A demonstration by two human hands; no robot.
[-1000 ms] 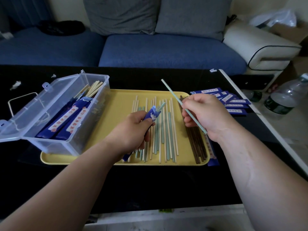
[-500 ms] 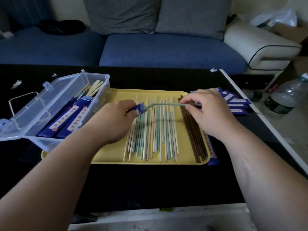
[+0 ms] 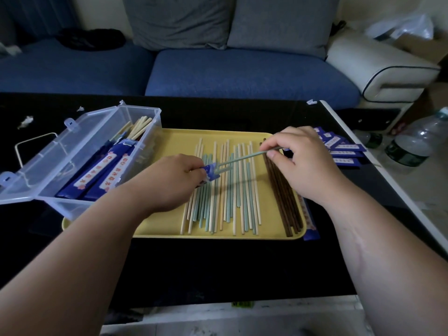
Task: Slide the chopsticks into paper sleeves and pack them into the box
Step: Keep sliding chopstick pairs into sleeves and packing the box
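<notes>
My left hand [image 3: 169, 183] grips a blue paper sleeve [image 3: 210, 172] over the yellow tray [image 3: 169, 229]; most of the sleeve is hidden in the hand. My right hand [image 3: 300, 161] pinches a pale green chopstick [image 3: 244, 158], whose tip sits at the sleeve's open mouth. Several loose cream and green chopsticks [image 3: 228, 190] lie side by side on the tray, with dark brown chopsticks [image 3: 281, 195] at its right. A clear plastic box [image 3: 80, 156] with its lid open stands at the left and holds sleeved chopsticks [image 3: 101, 173].
A pile of empty blue sleeves [image 3: 344, 151] lies on the black table to the right of the tray, and one sleeve [image 3: 309, 221] lies along the tray's right edge. Plastic bottles [image 3: 417, 144] stand beyond the table's right edge. A blue sofa [image 3: 218, 69] is behind.
The right hand swung the green chopstick down from upright to level and brought its tip to the sleeve. The left hand moved left and up with the sleeve.
</notes>
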